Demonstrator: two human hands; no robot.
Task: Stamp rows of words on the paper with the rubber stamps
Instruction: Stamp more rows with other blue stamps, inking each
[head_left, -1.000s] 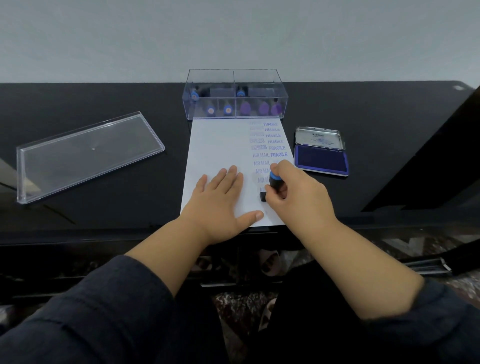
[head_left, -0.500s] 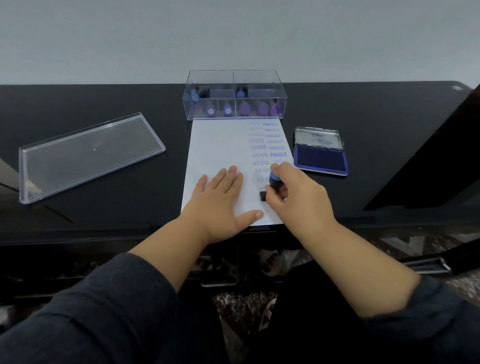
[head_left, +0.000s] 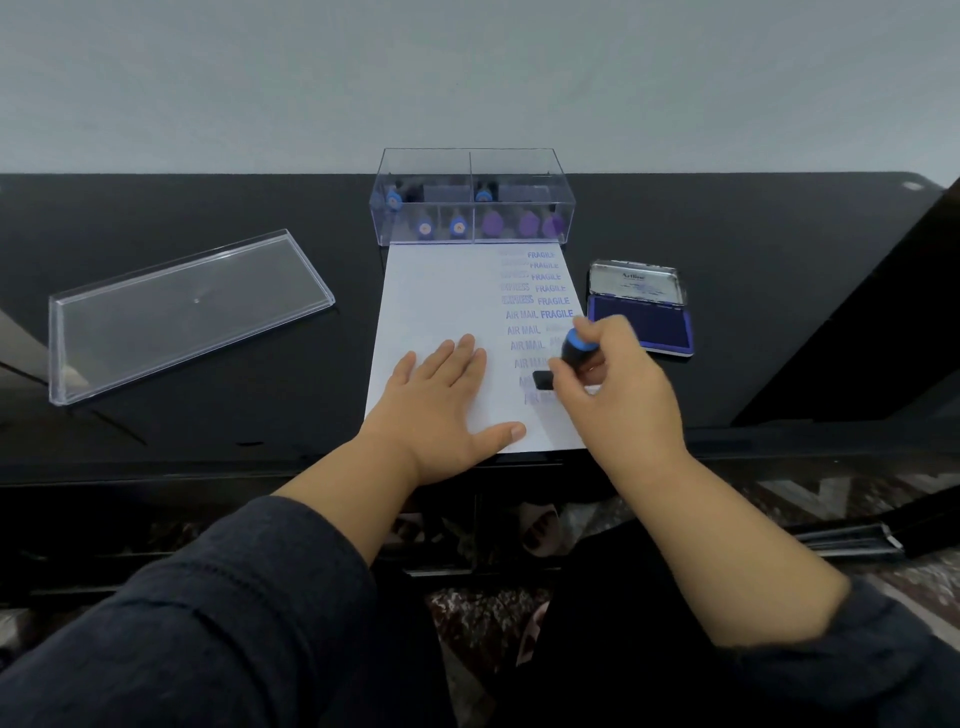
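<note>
Near the paper's (head_left: 441, 291) front right corner, the right hand (head_left: 618, 395) is gripping the tilted rubber stamp (head_left: 563, 361); the ink pad (head_left: 641, 322) is lying just beyond; the left hand (head_left: 436, 405) is pressing flat, fingers straight.

White paper (head_left: 436, 306) carried purple-blue printed words; the stamp (head_left: 569, 353) was black with a blue cap; the ink pad (head_left: 641, 322) was deep blue.

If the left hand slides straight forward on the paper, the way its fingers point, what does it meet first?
Probably the clear stamp box at the paper's far edge. The left hand lies flat with fingers pointing away and slightly right, with bare paper ahead. The AIR MAIL prints sit just right of that line.
</note>
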